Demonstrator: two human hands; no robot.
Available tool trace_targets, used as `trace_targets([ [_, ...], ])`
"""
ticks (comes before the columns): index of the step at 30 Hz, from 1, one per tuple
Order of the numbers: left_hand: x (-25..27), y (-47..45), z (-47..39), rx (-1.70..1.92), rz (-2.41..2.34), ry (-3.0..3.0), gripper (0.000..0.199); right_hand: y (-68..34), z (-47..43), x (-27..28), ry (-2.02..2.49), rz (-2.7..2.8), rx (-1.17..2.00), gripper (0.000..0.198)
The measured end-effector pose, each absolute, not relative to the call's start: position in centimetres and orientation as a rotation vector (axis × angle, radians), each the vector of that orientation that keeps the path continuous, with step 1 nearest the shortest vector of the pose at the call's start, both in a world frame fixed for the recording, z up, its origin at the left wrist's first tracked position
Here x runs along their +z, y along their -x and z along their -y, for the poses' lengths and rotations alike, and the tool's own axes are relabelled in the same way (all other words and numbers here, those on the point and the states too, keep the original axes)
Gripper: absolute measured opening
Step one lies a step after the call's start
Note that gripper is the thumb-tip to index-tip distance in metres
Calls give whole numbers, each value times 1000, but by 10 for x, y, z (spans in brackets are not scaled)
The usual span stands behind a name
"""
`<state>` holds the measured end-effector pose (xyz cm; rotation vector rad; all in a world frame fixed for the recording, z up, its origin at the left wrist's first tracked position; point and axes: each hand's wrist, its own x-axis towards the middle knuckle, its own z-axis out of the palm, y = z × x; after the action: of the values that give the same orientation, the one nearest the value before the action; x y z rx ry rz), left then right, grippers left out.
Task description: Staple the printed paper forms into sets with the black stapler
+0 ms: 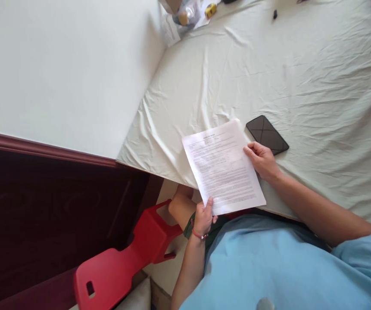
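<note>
A small stack of printed paper sheets (226, 168) is held tilted over the near edge of the cloth-covered table, its text too small to read. My left hand (204, 216) grips the lower left corner, thumb on top and the other fingers beneath. At the right edge, my right hand (262, 160) pinches the sheets between thumb and fingers. Just beyond that hand lies a dark smartphone (267, 133), its screen black, flat on the cloth.
A pale wrinkled cloth (327, 99) covers the table. At the far side are a yellow tape measure (210, 10), plastic packaging (191, 13) and a small black object (275, 14). Below left stands a red plastic chair (107, 273), beside dark wood panelling (52, 206) and a white surface (62, 73).
</note>
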<state>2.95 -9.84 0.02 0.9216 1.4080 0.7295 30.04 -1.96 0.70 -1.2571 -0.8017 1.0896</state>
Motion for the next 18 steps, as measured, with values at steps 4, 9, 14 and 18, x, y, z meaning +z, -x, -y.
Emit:
trace_targets([
  [4, 0, -19, 110, 661, -1385, -939, 66, -305, 18, 8, 1279, 868, 953, 33],
  [9, 3, -16, 120, 670, -1427, -840, 70, -304, 22, 11, 1348, 1052, 872, 31],
  [14, 4, -19, 123, 683, -1442, -770, 73, -300, 25, 10, 1394, 1126, 851, 29],
  [18, 4, -23, 123, 672, -1425, -763, 72, -302, 23, 8, 1427, 1069, 846, 24],
])
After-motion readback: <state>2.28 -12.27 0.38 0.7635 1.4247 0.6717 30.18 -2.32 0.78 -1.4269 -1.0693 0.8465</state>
